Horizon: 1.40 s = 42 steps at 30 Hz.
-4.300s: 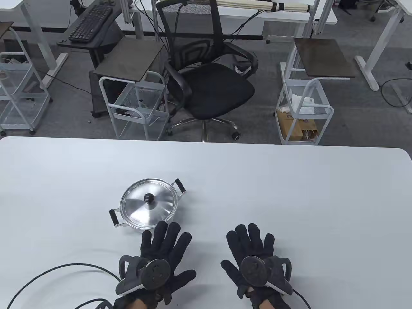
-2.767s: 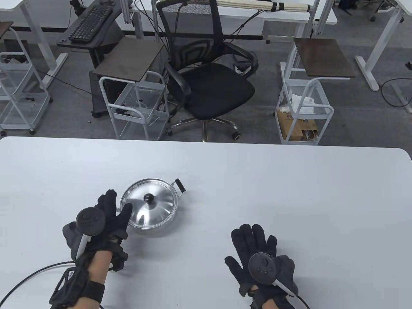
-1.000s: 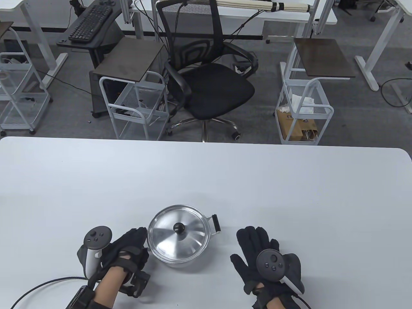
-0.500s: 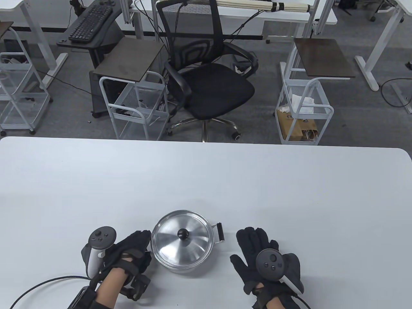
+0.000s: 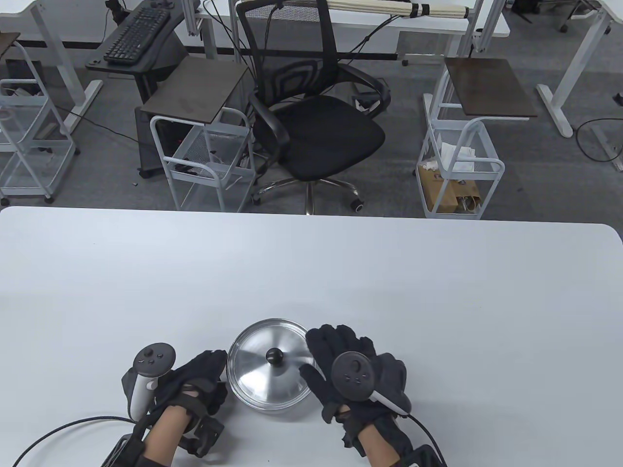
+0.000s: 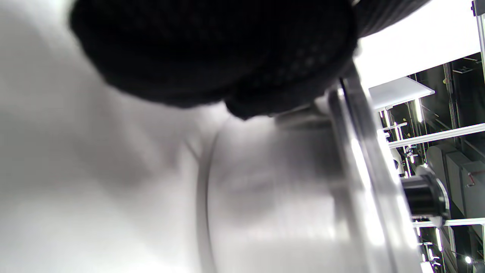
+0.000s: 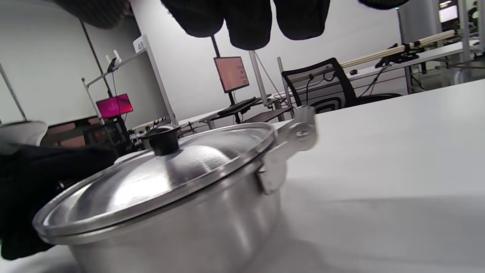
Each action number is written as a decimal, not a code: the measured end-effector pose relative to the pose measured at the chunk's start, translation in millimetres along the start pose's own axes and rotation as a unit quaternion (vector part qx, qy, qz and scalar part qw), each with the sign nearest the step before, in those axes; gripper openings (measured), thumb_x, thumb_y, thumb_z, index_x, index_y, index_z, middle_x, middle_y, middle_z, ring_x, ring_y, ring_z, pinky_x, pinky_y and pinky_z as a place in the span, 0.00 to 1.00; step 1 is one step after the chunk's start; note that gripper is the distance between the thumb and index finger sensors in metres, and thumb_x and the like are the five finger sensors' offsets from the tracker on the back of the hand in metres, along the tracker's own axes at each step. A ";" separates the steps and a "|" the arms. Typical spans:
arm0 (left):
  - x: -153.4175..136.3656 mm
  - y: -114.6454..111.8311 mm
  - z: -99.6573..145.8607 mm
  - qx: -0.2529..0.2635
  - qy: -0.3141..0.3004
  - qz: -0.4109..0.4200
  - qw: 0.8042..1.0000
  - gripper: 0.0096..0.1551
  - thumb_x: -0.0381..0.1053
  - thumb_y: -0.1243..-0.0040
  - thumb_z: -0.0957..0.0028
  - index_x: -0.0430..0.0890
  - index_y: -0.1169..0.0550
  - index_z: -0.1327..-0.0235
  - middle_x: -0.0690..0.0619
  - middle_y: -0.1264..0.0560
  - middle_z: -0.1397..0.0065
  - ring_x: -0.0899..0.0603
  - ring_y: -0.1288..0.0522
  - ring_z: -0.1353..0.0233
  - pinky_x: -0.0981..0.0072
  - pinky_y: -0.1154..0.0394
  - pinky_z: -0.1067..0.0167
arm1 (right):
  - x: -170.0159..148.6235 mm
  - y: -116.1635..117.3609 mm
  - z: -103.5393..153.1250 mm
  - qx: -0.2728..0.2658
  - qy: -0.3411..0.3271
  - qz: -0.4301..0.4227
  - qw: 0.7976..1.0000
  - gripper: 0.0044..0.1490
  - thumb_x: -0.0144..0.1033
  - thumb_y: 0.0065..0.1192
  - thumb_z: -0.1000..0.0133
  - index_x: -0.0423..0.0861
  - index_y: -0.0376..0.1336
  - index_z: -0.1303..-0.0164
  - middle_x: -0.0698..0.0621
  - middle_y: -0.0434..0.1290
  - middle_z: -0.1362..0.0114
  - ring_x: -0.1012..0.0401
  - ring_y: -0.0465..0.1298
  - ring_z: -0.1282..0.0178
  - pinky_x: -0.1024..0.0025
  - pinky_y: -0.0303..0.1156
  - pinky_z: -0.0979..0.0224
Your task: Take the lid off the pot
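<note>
pot (image 5: 270,400) side handles hidden under both hands, left wrist view blurred

Both hands wore black fabric sensor gloves with a coarse, knitted-looking weave. The left hand (image 5: 197,377) carried a tracker (image 5: 148,369) with a dark round face bearing small buttons and a white handle; black straps crossed the glove's back, and a boxy black module sat at the wrist. Bare skin showed on the left forearm (image 5: 163,435) below the glove, with a further black strap toward the elbow. A black cable (image 5: 63,428) curved away from that arm. The right hand (image 5: 350,374) bore a matching dark round tracker (image 5: 354,369) with a white stem, a thin black cable (image 5: 428,433) trailing from it, and dark wrist coverings.
</note>
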<state>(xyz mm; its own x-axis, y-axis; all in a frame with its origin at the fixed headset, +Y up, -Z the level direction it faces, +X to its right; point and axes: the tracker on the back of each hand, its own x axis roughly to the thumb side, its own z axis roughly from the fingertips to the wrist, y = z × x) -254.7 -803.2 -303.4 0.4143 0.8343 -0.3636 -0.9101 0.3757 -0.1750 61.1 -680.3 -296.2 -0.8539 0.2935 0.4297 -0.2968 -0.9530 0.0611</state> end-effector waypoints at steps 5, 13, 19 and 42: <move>0.0 0.0 0.1 0.000 0.000 -0.001 1.000 0.27 0.63 0.45 0.43 0.44 0.22 0.44 0.67 0.18 0.59 0.51 0.16 0.75 0.63 0.22 0.80 | 31.0 17.6 -26.4 0.029 -0.014 0.047 0.998 0.40 0.58 0.49 0.41 0.50 0.53 0.21 0.45 0.59 0.16 0.39 0.59 0.18 0.29 0.50 0.22; 0.5 0.1 0.5 -0.003 0.002 -0.001 1.000 0.28 0.63 0.45 0.42 0.44 0.23 0.43 0.67 0.18 0.59 0.51 0.16 0.75 0.63 0.22 0.80 | 55.9 42.0 -46.2 0.026 -0.015 0.180 0.983 0.31 0.50 0.57 0.43 0.51 0.64 0.32 0.49 0.74 0.34 0.48 0.72 0.35 0.47 0.65 0.28; 0.8 0.0 0.9 -0.004 0.003 -0.001 1.000 0.28 0.63 0.45 0.42 0.44 0.23 0.42 0.67 0.18 0.59 0.51 0.16 0.74 0.63 0.22 0.80 | 66.0 52.4 -51.2 0.034 -0.008 0.246 0.969 0.26 0.36 0.70 0.53 0.53 0.70 0.42 0.59 0.81 0.50 0.58 0.77 0.46 0.59 0.72 0.37; 1.3 -0.8 1.9 -0.010 0.003 0.000 1.000 0.29 0.64 0.47 0.42 0.44 0.25 0.41 0.69 0.19 0.58 0.51 0.16 0.74 0.63 0.22 0.79 | 66.4 55.4 -55.9 0.034 0.002 0.222 0.974 0.28 0.26 0.74 0.61 0.46 0.69 0.49 0.57 0.81 0.57 0.69 0.79 0.63 0.73 0.75 0.51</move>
<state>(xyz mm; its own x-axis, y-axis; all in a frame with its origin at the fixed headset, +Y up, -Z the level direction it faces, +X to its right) -253.4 -801.7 -302.0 0.4143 0.8315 -0.3700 -0.9098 0.3671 -0.1938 -35.9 -709.4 -314.7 -0.8932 -0.1493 0.4242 0.1321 -0.9888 -0.0699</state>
